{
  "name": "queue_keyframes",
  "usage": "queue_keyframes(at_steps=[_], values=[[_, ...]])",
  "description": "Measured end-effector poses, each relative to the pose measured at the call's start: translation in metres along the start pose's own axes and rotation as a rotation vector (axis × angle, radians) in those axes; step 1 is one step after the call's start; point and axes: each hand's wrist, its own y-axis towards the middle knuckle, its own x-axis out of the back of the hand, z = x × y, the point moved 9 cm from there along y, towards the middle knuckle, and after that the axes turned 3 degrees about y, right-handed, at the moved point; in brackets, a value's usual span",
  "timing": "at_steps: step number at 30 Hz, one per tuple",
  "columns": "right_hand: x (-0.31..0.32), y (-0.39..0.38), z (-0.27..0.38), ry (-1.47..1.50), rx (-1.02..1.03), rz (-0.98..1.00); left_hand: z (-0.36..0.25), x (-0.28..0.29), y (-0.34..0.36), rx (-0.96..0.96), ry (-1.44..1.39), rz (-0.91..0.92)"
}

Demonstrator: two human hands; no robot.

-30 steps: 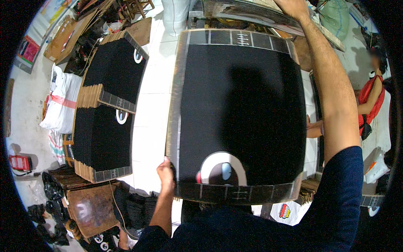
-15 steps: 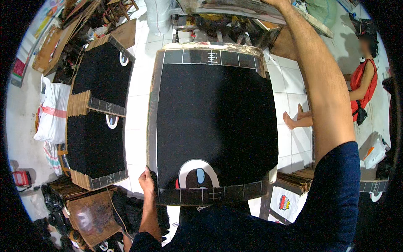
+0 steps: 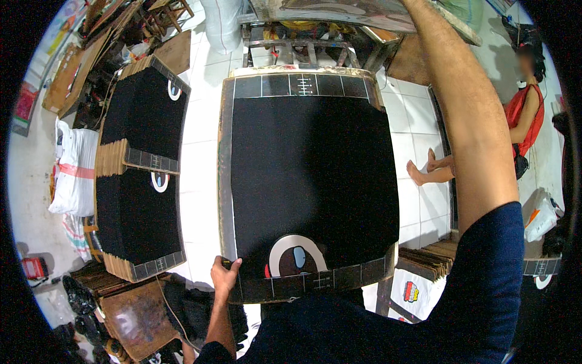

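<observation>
A board (image 3: 227,176) covered with black cloth (image 3: 315,170) lies in front of me. Dark strips with white ruled marks cross its far and near ends. At the cloth's near end sits a printed white arch with a blue oval (image 3: 297,257). My left hand (image 3: 225,274) grips the board's near left edge, its thumb on the top. My bare right forearm (image 3: 470,109) stretches away along the right side, toward a raised grey framed panel (image 3: 345,13) beyond the board; the right hand lies past the upper edge of the picture.
Stacks of similar black-covered boards (image 3: 142,109) stand at left, beside white sacks (image 3: 76,155). A brown stained board (image 3: 130,318) sits at lower left. Thin boards (image 3: 427,261) are stacked at right above a white printed sheet (image 3: 409,294). Another person in red (image 3: 528,118) sits at far right.
My left hand has shifted slightly right and down, its thumb now over the board's edge. My right hand has passed out of the top of the picture. The view has shifted slightly.
</observation>
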Motion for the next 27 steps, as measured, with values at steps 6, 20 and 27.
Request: queue_keyframes(at_steps=[6,20,27], values=[[-0.001,0.018,-0.008,-0.014,-0.006,0.012,-0.018,0.013,-0.002,-0.047,-0.040,-0.085],[0.001,0.034,-0.001,0.037,0.037,0.034,-0.007,0.008,0.010,0.054,0.038,-0.062],[0.006,0.022,-0.005,-0.019,-0.042,0.006,-0.005,-0.007,0.028,-0.048,0.133,-0.084]])
